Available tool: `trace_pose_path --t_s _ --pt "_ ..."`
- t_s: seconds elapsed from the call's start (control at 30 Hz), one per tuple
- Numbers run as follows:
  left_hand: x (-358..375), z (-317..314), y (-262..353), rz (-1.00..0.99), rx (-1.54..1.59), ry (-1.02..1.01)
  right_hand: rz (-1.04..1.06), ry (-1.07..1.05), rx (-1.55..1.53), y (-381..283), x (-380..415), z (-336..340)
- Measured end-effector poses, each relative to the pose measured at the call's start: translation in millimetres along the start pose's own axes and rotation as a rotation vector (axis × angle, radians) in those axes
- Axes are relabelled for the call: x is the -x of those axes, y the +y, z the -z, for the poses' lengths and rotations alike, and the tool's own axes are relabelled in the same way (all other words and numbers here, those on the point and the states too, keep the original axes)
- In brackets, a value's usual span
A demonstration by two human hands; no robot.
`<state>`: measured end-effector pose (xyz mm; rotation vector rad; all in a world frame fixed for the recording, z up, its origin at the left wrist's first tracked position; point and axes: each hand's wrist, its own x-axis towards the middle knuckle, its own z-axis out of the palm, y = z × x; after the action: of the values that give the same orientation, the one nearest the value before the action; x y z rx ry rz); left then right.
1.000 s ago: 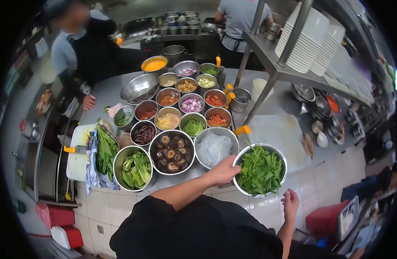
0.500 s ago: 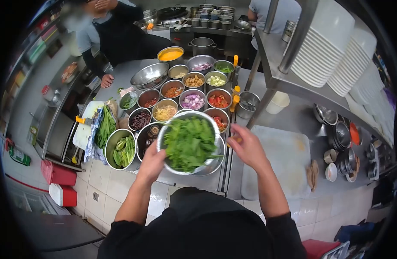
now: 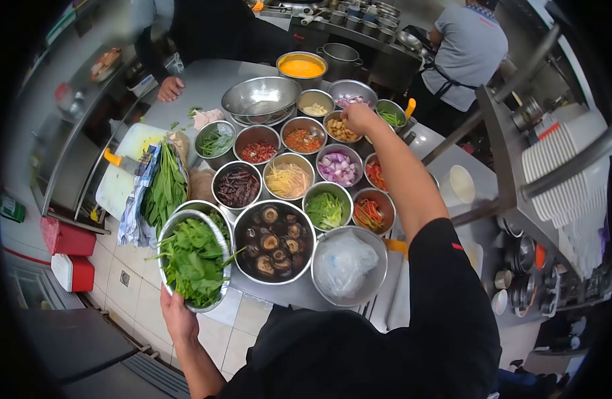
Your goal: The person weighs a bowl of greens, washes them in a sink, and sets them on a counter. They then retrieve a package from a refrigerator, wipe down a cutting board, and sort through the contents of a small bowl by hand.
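Note:
My left hand (image 3: 178,316) grips the lower edge of a metal bowl (image 3: 226,269) heaped with leafy greens (image 3: 194,258). It holds the bowl tilted beside a larger pot of soaked mushrooms (image 3: 273,241). Far across the counter, my right hand (image 3: 360,120) is bent down at the rim of a pot of brown chunks (image 3: 339,128). Its fingers look bunched together, and what they hold, if anything, is hidden. My right forearm passes over pots of red pepper pieces (image 3: 374,174) and chopped purple onion (image 3: 339,167). Near my body stands a bowl with a clear plastic bag (image 3: 346,263) in it.
Several more ingredient pots surround these, including dried chillies (image 3: 237,187) and yellow liquid (image 3: 301,66). A bunch of long greens (image 3: 165,189) lies by a white cutting board (image 3: 130,156). A co-worker's hand (image 3: 171,88) rests on the counter; another person (image 3: 462,56) stands behind. A shelf post (image 3: 465,133) rises at right.
My left hand has carried the bowl of greens left, uncovering the mushroom pot. My right hand has left the bowl's side and reached forward over the far pots. The view has shifted.

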<state>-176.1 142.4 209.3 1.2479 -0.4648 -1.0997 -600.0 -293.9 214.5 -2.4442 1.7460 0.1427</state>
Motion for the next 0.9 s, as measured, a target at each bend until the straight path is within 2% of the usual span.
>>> trace_pose_path --t_s 0.07,0.2,0.43,0.73,0.83,0.87,0.9 --pt "-8.9 12.1 5.9 0.036 0.031 0.046 0.033 -0.151 0.179 3.1 -23.1 -19.1" --pt "-30.9 27.9 7.6 -0.010 0.063 0.031 -0.010 -0.218 0.088 -4.4 -39.1 -42.6" --pt "-70.3 23.7 13.1 0.015 0.067 -0.061 -0.012 -0.154 0.125 -6.1 -30.2 -47.6" --pt "-86.9 7.2 11.2 0.017 0.093 -0.182 -0.154 0.091 -0.125 -0.9 -10.5 -37.2" --pt "-85.7 0.1 17.8 0.057 0.069 -0.186 -0.420 0.114 -0.899 -3.7 -9.3 -33.1" --pt "-85.0 -0.7 18.9 0.048 0.062 -0.190 -0.418 0.142 -1.326 -3.4 -5.2 -31.3" --pt "-84.8 -1.5 18.8 0.037 0.056 -0.194 -0.414 0.174 -1.621 -3.9 -2.5 -30.3"
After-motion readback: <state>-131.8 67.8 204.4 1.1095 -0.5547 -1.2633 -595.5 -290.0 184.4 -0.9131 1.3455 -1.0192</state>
